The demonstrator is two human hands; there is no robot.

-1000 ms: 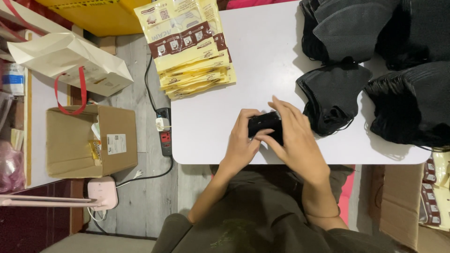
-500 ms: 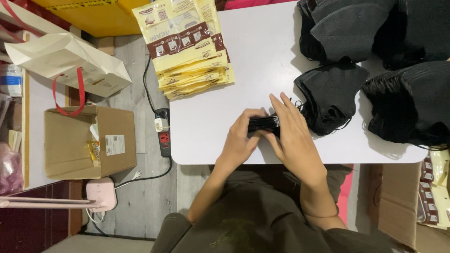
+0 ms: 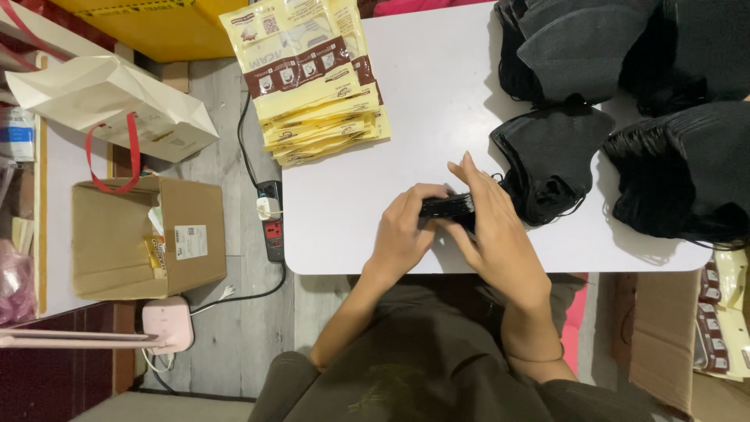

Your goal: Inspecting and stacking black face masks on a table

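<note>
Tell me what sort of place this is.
Probably a small home packing workspace: piles of black face masks and a stack of yellow pouches on a white table, cardboard box on the floor.

Matt black cloth masks (image 3: 445,205), smooth white table (image 3: 437,109)

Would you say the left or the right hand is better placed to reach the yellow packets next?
Probably the left hand: it is nearer the yellow packets, while the right hand lies across the small black stack, beside the black piles.
</note>
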